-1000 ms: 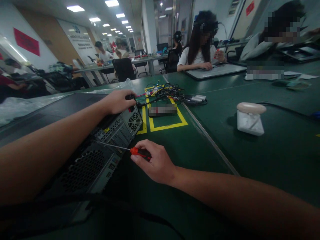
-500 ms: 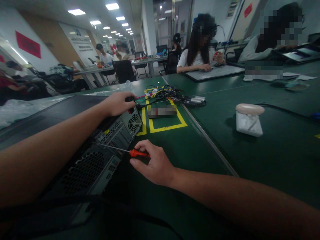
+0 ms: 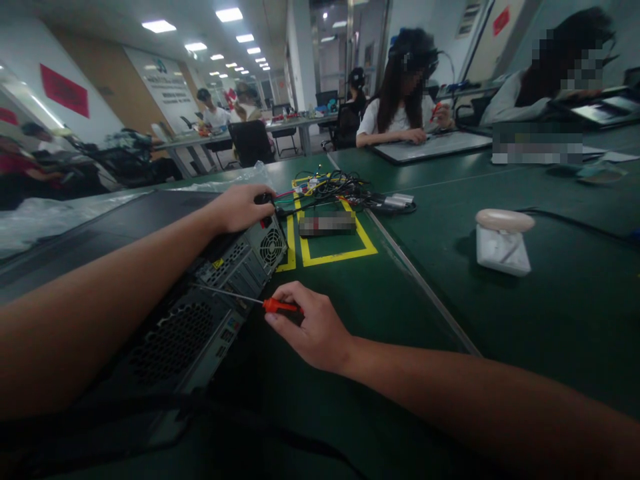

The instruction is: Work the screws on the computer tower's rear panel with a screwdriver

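A black desktop computer case (image 3: 165, 340) lies on its side at the left, its rear panel facing me with vents, ports and a round fan grille. Over its far top corner my left hand (image 3: 246, 208) is closed, fingers around the edge by the power cable. My right hand (image 3: 313, 327) pinches a screwdriver (image 3: 280, 306) by its orange-red handle. The thin metal shaft points left, its tip meeting the rear panel near the upper edge of the case. Whatever the tip touches is too small to make out.
Beyond the case lie tangled cables (image 3: 340, 185) and a dark box (image 3: 327, 223) inside yellow tape. A white case with a pinkish lid (image 3: 503, 243) stands on the green table (image 3: 400, 307) to the right. Plastic wrap (image 3: 45, 217) lies behind the computer. Two people sit across the table.
The whole view has shifted slightly, so everything sits a little further right. Both hands keep their grips, and the screwdriver tip stays at the same spot on the panel.
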A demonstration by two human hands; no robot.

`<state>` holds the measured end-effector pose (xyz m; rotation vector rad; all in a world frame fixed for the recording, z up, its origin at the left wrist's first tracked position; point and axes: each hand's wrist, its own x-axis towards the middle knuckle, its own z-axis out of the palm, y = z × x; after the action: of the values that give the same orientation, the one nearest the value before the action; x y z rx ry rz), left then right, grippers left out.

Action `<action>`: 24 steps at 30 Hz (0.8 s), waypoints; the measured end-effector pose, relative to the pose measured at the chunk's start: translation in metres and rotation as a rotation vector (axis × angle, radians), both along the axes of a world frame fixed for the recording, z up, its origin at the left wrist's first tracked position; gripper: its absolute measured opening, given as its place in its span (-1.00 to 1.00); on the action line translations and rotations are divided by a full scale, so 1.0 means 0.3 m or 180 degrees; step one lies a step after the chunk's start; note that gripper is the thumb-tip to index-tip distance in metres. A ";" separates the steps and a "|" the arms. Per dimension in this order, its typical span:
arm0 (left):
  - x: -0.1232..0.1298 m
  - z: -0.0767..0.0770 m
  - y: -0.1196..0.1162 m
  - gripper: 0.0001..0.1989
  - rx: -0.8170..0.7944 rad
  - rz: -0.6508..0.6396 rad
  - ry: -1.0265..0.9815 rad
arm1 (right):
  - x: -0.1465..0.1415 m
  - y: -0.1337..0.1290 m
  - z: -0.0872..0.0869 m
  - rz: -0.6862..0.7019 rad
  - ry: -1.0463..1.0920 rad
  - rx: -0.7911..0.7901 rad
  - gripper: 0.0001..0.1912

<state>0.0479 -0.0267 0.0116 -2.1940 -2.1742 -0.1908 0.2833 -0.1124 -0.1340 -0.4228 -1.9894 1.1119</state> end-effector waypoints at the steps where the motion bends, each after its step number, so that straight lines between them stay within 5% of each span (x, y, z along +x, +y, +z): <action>1: -0.001 0.001 0.000 -0.34 -0.0006 -0.0004 -0.0001 | -0.001 0.000 -0.001 0.0001 0.0002 -0.0001 -0.84; 24: -0.003 -0.005 -0.001 -0.34 0.0094 -0.0058 0.0003 | 0.000 -0.001 0.000 -0.0019 0.0095 -0.0022 -0.80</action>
<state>0.0470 -0.0270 0.0100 -2.1984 -2.1375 -0.2214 0.2833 -0.1128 -0.1340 -0.4133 -1.9576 1.1154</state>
